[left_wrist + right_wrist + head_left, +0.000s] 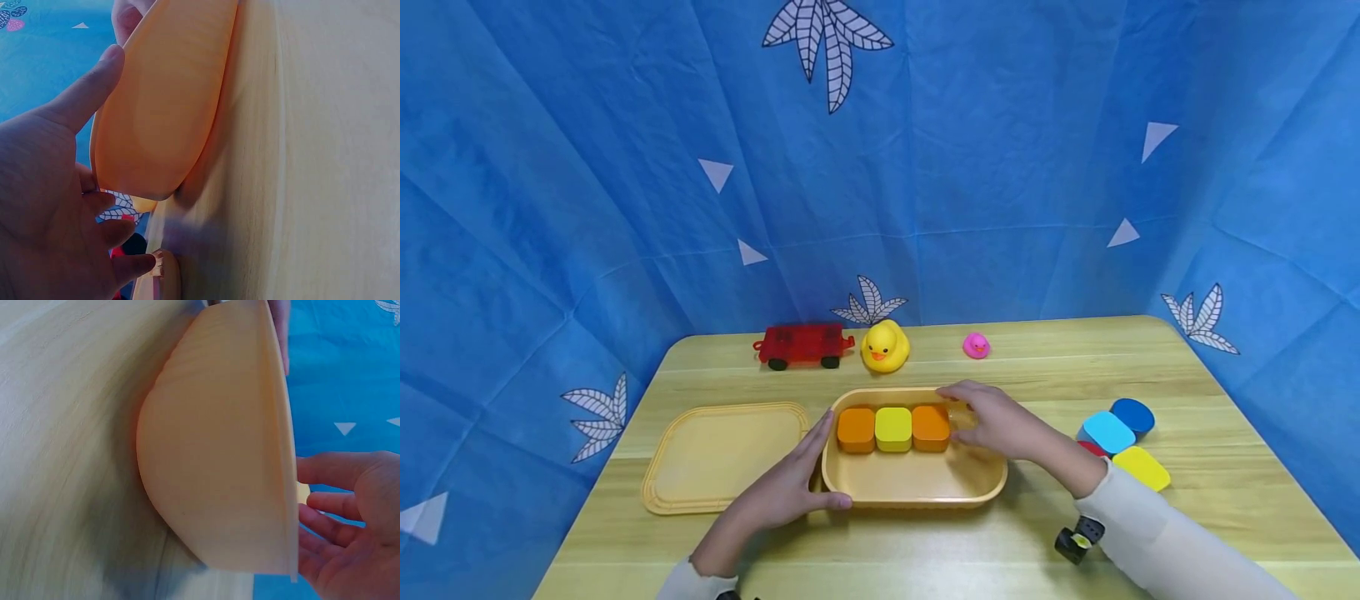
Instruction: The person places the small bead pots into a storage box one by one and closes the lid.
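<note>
A tan oblong plastic box (917, 492) with rounded ends stands on the table, its inside facing up. Along its back wall sit two orange blocks (856, 430) with a yellow block (893, 430) between them, all with rounded corners. My left hand (782, 487) spreads round the box's left end, fingers along its side and thumb at the front corner. The left wrist view shows that thumb against the rim. My right hand (1000, 421) reaches over the right end, thumb beside the right-hand orange block and fingers at the back rim. Its fingertips are hidden in the right wrist view.
A flat tan lid (726, 458) lies left of the box. Behind stand a red toy wagon (803, 344), a yellow duck (885, 347) and a small pink duck (977, 346). Blue, light blue (1107, 432), red and yellow (1141, 468) pieces lie near the right forearm.
</note>
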`<state>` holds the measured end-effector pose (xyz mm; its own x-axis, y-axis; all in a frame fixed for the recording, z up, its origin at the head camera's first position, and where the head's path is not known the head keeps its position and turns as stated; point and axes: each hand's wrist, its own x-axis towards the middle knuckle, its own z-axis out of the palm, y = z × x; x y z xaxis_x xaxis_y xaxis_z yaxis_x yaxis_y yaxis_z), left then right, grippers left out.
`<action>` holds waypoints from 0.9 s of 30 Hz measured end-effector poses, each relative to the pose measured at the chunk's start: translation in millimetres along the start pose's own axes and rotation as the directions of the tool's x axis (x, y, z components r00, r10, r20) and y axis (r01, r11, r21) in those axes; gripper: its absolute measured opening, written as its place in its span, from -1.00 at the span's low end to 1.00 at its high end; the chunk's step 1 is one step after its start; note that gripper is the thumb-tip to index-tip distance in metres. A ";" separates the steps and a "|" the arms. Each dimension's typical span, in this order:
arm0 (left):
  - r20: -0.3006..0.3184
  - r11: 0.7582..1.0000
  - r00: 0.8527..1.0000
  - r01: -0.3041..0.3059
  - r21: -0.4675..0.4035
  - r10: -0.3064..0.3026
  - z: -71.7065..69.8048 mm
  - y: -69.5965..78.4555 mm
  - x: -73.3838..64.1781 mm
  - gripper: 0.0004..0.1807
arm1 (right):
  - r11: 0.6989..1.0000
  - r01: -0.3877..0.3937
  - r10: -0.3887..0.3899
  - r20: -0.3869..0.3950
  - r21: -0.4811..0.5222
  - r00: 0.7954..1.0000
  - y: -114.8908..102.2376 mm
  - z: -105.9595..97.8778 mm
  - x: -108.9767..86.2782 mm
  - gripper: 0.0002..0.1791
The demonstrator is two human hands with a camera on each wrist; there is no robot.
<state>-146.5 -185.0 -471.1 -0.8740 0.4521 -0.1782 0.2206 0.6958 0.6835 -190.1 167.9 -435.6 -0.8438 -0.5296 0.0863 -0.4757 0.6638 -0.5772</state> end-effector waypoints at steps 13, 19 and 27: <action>0.011 1.000 1.000 -0.001 -0.010 0.001 -0.2 0.0 -0.7 0.32 | 0.997 0.004 0.002 -0.087 0.075 0.996 13.9 -20.0 -28.4 -0.39; 0.022 1.000 1.000 -0.014 -0.012 0.015 -0.6 -1.0 -0.5 0.31 | 0.996 -0.032 0.041 -0.114 0.079 0.993 22.8 -28.8 -47.0 -0.38; 0.018 1.000 1.000 -0.013 -0.015 0.013 -0.4 0.2 -1.5 0.32 | 0.995 -0.098 0.100 -0.127 0.022 0.987 32.9 -41.5 -75.1 -0.37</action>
<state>-145.3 -185.7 -470.4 -0.8631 0.4711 -0.1820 0.2253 0.6816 0.6962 -152.7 251.5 -427.4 -0.9118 -0.3893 0.1306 -0.3852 0.7010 -0.6002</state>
